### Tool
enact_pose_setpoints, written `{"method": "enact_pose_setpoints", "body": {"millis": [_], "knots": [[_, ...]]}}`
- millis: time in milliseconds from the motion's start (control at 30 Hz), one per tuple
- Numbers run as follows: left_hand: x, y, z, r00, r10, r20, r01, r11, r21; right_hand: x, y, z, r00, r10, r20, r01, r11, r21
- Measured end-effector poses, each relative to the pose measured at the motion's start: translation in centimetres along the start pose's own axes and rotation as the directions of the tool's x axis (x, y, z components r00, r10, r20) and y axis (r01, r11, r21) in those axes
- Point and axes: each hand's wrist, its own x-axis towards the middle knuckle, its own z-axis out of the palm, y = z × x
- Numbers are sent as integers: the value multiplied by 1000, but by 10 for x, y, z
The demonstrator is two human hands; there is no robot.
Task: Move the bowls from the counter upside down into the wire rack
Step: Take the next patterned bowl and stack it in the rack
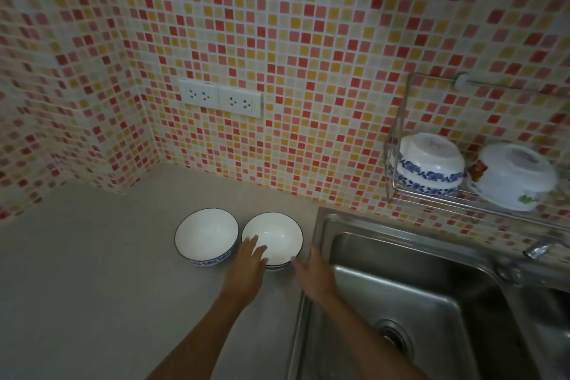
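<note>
Both hands, left hand point(249, 262) and right hand point(311, 271), are spread wide, holding nothing, flanking the right bowl point(274, 237) on the counter point(92, 287). Left bowl point(206, 234) waits too. Wire rack point(398, 145) already has two upside down, so roughly halfway.

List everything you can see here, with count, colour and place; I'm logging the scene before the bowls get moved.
Bowls on counter: two, white with dark rims, upright, side by side left of the sink.
Bowls in wire rack: two, upside down, one white with blue pattern, one white with a small floral mark.
Wire rack: one, metal, on the wall above the sink.
Sink: one, steel, right of the counter.
Tap: one, metal, at the sink's far right.
Sockets: two, white, on the tiled wall.
Counter: one, grey.
Left hand: open, at the right bowl's near rim.
Right hand: open, just right of that bowl.
</note>
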Motion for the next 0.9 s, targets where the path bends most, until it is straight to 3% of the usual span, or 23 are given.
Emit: {"method": "enact_pose_setpoints", "body": {"millis": [100, 233, 333, 500, 667, 900], "knots": [[0, -9, -3, 997, -72, -28, 68, 992, -109, 13, -16, 17, 997, 82, -5, -81, 994, 68], [-1, -17, 0, 989, -77, -124, 56, 985, -163, 33, -8, 40, 965, 262, -31, -252, 951, 178], [-5, -16, -3, 975, -142, -169, 88, 953, -291, 35, -4, 52, 931, 364, 33, -358, 888, 288], [-2, -13, -5, 963, -262, -67, 185, 820, -542, 25, -16, 51, 926, 376, 25, -353, 841, 411], [7, -13, 3, 931, -348, 107, 339, 722, -604, -2, -8, 39, 921, 390, 12, -351, 814, 462], [7, 35, -9, 875, -290, 388, 476, 365, -800, -39, 8, 0, 946, 325, 4, -283, 818, 501]]}}
